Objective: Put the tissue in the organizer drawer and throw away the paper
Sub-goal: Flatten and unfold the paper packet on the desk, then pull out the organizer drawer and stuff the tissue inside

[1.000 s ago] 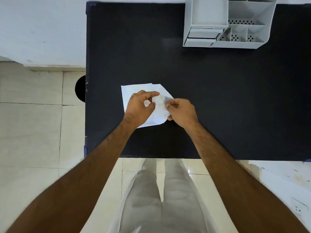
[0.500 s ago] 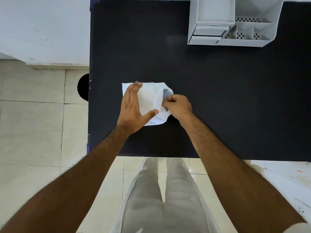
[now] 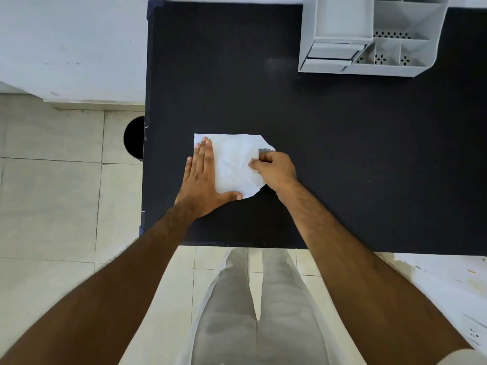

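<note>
A creased white paper (image 3: 234, 162) lies spread on the black table (image 3: 342, 154). My left hand (image 3: 201, 177) rests flat on the paper's left edge, fingers straight, holding nothing. My right hand (image 3: 274, 169) is closed at the paper's right edge, its fingertips pinched on a small grey thing (image 3: 264, 150) that looks like the folded tissue. Most of that grey thing is hidden by my fingers. The grey organizer (image 3: 411, 68) stands at the table's far right, and its small drawers (image 3: 332, 54) face me at its left front.
A round black bin (image 3: 134, 139) stands on the tiled floor, half hidden under the table's left edge. A white wall runs behind it. My legs are below the table's near edge. A white surface with a socket (image 3: 471, 333) is at the lower right.
My left hand has flattened and slid left to the paper's left edge. The paper now lies spread wider. My right hand keeps its pinch at the paper's right edge.
</note>
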